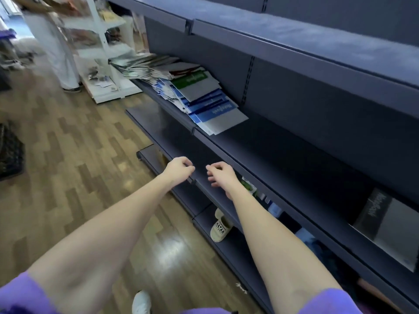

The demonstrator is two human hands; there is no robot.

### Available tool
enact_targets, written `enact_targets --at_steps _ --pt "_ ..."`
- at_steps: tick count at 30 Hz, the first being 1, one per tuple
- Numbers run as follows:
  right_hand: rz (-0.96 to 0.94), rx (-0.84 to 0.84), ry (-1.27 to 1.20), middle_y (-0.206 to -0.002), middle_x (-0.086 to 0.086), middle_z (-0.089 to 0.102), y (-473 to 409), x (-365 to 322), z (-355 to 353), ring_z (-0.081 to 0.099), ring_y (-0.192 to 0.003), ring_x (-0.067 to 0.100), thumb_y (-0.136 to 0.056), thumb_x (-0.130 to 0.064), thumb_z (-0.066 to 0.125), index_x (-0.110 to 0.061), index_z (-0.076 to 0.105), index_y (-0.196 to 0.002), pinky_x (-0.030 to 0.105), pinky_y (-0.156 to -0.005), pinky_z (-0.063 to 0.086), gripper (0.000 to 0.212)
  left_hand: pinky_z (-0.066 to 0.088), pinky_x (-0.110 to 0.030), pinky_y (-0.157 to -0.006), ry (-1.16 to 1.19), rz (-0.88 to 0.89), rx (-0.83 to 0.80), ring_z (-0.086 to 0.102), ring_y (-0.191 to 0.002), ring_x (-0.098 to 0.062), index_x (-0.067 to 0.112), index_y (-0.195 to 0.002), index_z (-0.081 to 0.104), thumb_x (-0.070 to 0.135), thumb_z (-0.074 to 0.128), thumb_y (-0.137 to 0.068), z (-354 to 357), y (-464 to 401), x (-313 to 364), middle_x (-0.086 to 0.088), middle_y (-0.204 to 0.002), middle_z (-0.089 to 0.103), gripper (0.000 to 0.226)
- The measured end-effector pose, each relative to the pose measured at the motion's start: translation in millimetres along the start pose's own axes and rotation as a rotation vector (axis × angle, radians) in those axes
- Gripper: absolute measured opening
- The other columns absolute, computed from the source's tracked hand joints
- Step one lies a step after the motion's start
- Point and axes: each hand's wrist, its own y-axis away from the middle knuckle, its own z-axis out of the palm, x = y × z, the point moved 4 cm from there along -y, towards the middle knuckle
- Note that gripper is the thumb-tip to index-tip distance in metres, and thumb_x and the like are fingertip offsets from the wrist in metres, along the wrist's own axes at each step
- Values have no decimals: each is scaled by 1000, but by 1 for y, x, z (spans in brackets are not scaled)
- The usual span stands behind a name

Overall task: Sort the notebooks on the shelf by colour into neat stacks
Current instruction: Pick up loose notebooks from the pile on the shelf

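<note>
A dark blue shelf [283,150] runs from upper left to lower right. On its far left end lies a slumped pile of notebooks: several blue ones [213,107] nearest me, a green one [192,79] above them, and grey and mixed ones [145,65] further back. A black notebook [385,225] lies alone at the right end. My left hand [179,169] and my right hand [221,175] hover side by side over the front edge of a lower shelf, fingers loosely curled, holding nothing. Both are well short of the pile.
A lower shelf holds a beige slipper [221,227] and small packets [249,186]. A person in white [56,48] stands at the upper left beside a white rack [102,53]. A dark basket [10,150] sits on the wooden floor at left.
</note>
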Motion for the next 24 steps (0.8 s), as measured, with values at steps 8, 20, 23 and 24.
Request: enact_targets --at_steps 8,20,23,24 --pt "42 301 -84 -98 3 69 -48 -53 50 63 -82 18 -92 -29 63 -23 61 -100 37 -82 56 10 53 -33 -79 -120 174 -133 64 -90 -22 21 -106 63 27 58 -93 -86 -82 21 -4 -96 69 15" --pt "91 560 66 -111 0 56 -109 -105 21 57 -107 25 -94 -20 56 -12 56 -127 29 -83 43 34 43 -28 -63 -288 377 -276 57 -80 -19 13 -118 60 21 54 -97 -94 -192 88 -5 -98 63 23" --pt "177 579 135 -128 7 59 -142 -104 15 57 -113 31 -84 -31 57 -15 54 -130 40 -95 51 49 50 -34 -75 -335 392 -271 63 -90 -26 11 -119 61 16 57 -94 -86 -219 100 -11 -106 67 26" --pt "215 592 175 -134 13 56 -153 -102 13 54 -117 34 -84 -33 57 -14 50 -134 43 -100 49 54 50 -34 -78 -359 397 -263 64 -97 -29 9 -122 60 15 57 -93 -83 -227 102 -13 -113 67 29"
